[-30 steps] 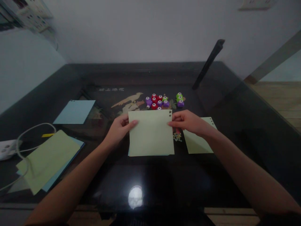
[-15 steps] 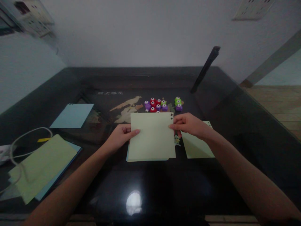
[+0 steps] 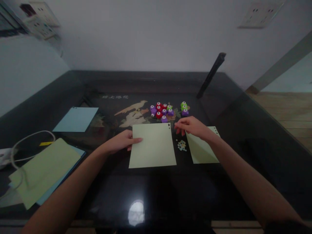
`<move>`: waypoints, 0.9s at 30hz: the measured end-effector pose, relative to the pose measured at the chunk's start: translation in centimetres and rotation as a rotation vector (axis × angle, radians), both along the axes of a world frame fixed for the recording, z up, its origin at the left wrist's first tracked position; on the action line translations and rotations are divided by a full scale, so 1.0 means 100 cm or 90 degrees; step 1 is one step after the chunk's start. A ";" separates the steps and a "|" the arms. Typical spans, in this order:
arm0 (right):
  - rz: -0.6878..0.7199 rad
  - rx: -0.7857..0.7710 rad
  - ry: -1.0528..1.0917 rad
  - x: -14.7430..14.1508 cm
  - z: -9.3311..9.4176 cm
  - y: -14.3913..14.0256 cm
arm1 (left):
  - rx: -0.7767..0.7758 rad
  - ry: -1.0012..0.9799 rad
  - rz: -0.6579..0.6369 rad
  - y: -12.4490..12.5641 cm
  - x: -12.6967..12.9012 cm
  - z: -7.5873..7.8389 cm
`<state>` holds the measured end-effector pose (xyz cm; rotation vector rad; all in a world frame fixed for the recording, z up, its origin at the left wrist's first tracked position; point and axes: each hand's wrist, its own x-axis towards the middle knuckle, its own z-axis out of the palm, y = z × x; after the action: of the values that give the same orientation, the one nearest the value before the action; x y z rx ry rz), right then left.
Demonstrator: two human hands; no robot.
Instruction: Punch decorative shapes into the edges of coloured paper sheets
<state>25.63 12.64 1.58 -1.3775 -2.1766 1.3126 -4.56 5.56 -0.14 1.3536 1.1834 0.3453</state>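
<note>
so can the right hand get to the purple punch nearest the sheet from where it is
Probably yes. The right hand hovers just right of the purple punch, with only bare dark table between them; its fingers look loosely open.

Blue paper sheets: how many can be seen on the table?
2. One blue sheet lies alone at far left; another blue sheet's edge peeks from under the green sheet at near left. More may be hidden in that stack.

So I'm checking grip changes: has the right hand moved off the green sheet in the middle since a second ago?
Yes. The right hand has let go of the middle sheet and drawn right, toward the other green sheet.
</note>
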 end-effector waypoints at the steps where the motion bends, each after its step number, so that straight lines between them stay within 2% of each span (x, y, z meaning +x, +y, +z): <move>1: -0.021 0.056 -0.038 -0.002 -0.003 0.004 | 0.003 0.007 -0.002 0.001 -0.002 -0.001; 5: -0.095 0.218 -0.158 -0.022 -0.011 0.017 | 0.011 0.032 -0.011 0.003 -0.006 -0.004; 11: -0.112 0.308 -0.294 -0.061 -0.012 0.020 | 0.002 0.031 -0.034 0.002 -0.005 -0.003; 16: -0.123 0.350 -0.344 -0.071 -0.017 0.017 | 0.013 0.038 -0.035 0.002 -0.003 -0.004; 20: -0.126 0.353 -0.323 -0.068 -0.019 0.018 | 0.015 0.051 -0.029 0.002 -0.001 -0.005; 24: -0.124 0.353 -0.249 -0.048 -0.015 0.019 | 0.018 0.041 -0.028 0.001 -0.002 -0.005; 26: -0.133 0.310 -0.149 -0.033 -0.013 0.014 | 0.024 0.037 -0.027 0.001 -0.002 -0.003; 27: -0.149 0.252 -0.054 -0.024 -0.012 0.009 | 0.026 0.035 -0.022 0.000 -0.002 -0.002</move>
<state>23.23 13.50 0.36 -1.4845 -2.1013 0.7066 -4.76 5.61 -0.34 1.4256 1.2017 0.3108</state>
